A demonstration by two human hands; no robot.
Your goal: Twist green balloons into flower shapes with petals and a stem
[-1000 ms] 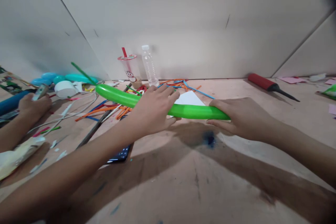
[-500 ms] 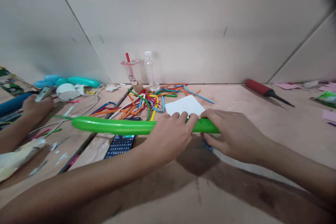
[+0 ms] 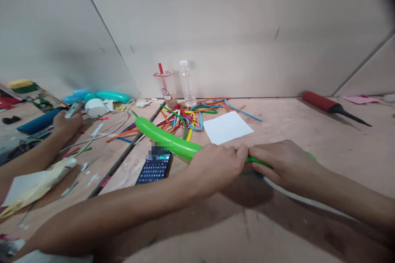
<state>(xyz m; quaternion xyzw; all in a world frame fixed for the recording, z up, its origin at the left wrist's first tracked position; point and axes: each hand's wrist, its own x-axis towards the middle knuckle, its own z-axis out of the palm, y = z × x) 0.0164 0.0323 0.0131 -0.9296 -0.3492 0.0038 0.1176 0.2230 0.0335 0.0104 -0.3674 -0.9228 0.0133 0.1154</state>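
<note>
since the earlier frame, the balloon (image 3: 168, 137) had swung from nearly level to slanted, its left end now highest in view. we had our left hand (image 3: 217, 166) clamped around its plump part and our right hand (image 3: 282, 162), just beside, clamped on a thin stretch, with a bit of green showing beyond. we held it above the table (image 3: 286, 125), near the phone (image 3: 154, 167). past it lay tangled coloured strips (image 3: 181, 116) and white paper (image 3: 228, 127); a cup (image 3: 166, 88) and bottle (image 3: 187, 84) stood behind.
</note>
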